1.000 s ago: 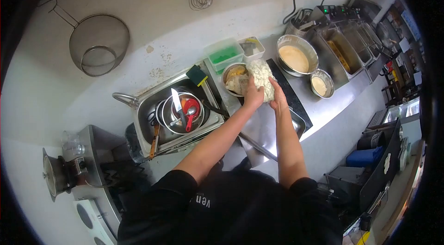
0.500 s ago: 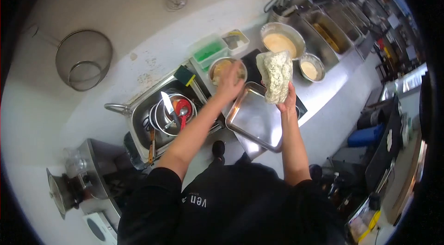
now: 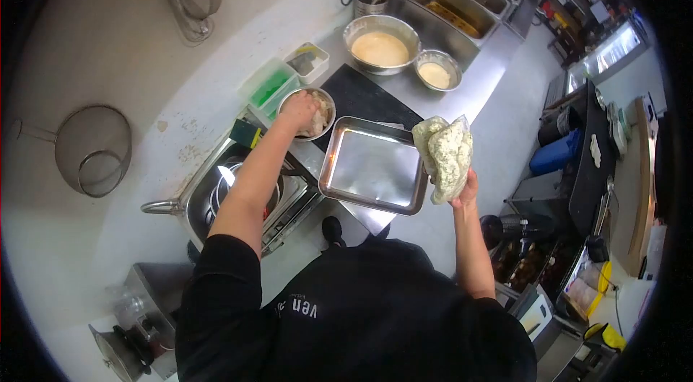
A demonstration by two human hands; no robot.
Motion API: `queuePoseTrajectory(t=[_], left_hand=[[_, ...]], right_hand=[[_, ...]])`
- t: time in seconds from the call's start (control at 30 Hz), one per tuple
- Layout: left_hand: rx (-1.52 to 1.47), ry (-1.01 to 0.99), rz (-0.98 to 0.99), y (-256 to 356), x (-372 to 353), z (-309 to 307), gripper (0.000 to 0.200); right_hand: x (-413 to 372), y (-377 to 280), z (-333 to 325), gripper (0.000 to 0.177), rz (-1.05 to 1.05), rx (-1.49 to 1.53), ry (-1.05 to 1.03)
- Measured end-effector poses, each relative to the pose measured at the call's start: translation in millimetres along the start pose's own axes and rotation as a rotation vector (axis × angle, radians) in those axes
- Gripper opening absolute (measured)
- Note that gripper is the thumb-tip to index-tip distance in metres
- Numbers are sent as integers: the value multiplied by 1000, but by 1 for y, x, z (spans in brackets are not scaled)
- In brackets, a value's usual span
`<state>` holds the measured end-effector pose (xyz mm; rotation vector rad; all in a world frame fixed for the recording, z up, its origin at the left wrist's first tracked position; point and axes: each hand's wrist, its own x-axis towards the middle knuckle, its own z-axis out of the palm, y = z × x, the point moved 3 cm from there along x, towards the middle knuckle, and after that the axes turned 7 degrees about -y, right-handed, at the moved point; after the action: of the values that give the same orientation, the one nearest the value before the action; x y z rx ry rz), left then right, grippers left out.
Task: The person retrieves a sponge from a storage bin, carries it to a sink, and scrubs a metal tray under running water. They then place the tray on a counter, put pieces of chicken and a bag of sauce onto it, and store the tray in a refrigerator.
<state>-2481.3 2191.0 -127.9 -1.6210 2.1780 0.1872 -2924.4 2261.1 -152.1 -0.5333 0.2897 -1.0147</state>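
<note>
My left hand reaches down into a round metal bowl of pale pieces that look like raw meat. Its fingertips are among the pieces and mostly hidden. In my right hand is a clear plastic bag of pale yellow, crumbly stuff, gripped from below and held up over the right edge of the tray. Between my hands lies a rectangular metal tray, its bare bottom showing. A black board lies beyond the tray, partly under it.
Farther back stand a large bowl of cream-coloured batter and a smaller bowl of pale mix, near the metal fryers. Green and white plastic tubs sit by the wall. At left is a sink with a knife and pots.
My left hand has gone lower into the bowl of pale pieces. My right hand has swung the bag from above the board to the tray's right edge. The view has shifted too.
</note>
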Motion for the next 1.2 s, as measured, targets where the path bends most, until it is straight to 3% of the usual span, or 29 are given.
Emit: queuePoseTrajectory(t=[0.17, 0.23, 0.27, 0.33, 0.43, 0.5, 0.57, 0.67, 0.77, 0.83, 0.87, 1.1, 1.17, 1.2], left_hand=[[-196, 263, 91, -18, -9, 12, 76], [-494, 468, 47, -25, -13, 11, 74], [-487, 464, 59, -17, -16, 1, 74], [-816, 384, -219, -4, -30, -30, 72], [-1043, 287, -189, 46, -28, -54, 67], [-1042, 88, -183, 84, -8, -38, 68], [-1191, 20, -58, 129, 20, -3, 72], [-1209, -5, -9, 190, 46, 10, 80], [-1157, 118, -54, 223, 58, 26, 76], [-944, 290, -12, 229, 58, 28, 74], [-969, 300, 53, 230, 59, 31, 70], [-1098, 410, -31, 244, 53, 38, 58], [-1299, 466, -37, 241, 46, 40, 51], [-1220, 511, -58, 235, 34, 31, 49]], right_hand=[[-24, -5, -13, 82, -37, 12, 28], [-28, -8, -8, 82, -46, 43, -14], [-28, -10, -8, 82, -58, 48, -8], [-31, -12, -10, 83, -66, 29, 10], [-32, -13, -24, 83, -101, 7, 35], [-31, -13, -20, 83, -102, 8, 51], [-26, -13, -16, 82, -111, 7, 64], [-23, -10, -12, 81, -117, 52, 88], [-19, -6, -1, 79, -89, 56, 47], [-19, -5, -4, 77, -73, 63, 58], [-21, -2, -4, 76, -51, 46, 76], [-32, 24, -18, 67, -8, 81, 171], [-28, 34, -16, 66, 24, 92, 166], [-27, 36, -16, 65, 22, 92, 166]])
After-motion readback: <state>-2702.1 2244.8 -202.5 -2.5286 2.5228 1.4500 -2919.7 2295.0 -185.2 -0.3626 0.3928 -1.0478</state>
